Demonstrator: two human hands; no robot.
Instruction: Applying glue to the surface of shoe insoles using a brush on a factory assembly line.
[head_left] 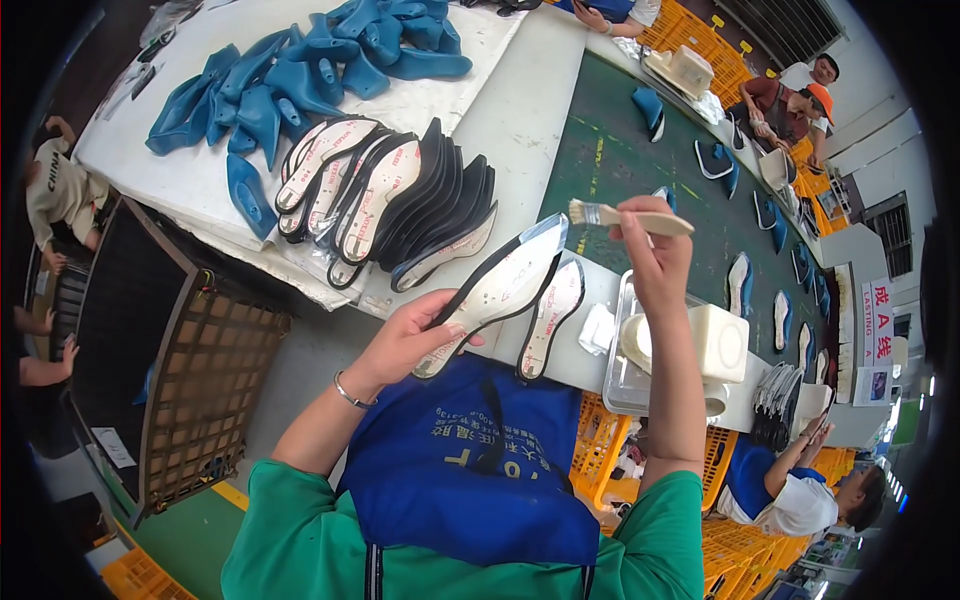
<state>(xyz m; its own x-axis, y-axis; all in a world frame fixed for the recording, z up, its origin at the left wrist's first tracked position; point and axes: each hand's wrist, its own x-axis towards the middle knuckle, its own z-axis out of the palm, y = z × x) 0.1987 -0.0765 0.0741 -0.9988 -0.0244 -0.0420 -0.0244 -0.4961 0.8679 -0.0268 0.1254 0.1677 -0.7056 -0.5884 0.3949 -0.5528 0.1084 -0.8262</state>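
Observation:
My left hand [405,335] is closed round the heel end of a shoe insole [505,285], white-faced with a black edge and a shiny patch at its toe. In my right hand [655,255] is a flat paintbrush [660,222] with a pale wooden handle, its bristles pointing left, just right of the insole's toe and apart from it. A second insole [553,315] lies on the table edge beside the held one. Below my right hand stands a clear plastic tray [618,392] with a white plastic container [718,345]. Stacked insoles [450,205] lie beyond my left hand.
Blue shoe lasts [310,80] are heaped on the white-covered table [120,150]. A green conveyor belt [610,130] carries lasts and soles on the right. Co-workers sit along it, one nearby at lower right [800,500]. A framed cart [210,390] stands left; orange crates [598,450] sit beneath the table.

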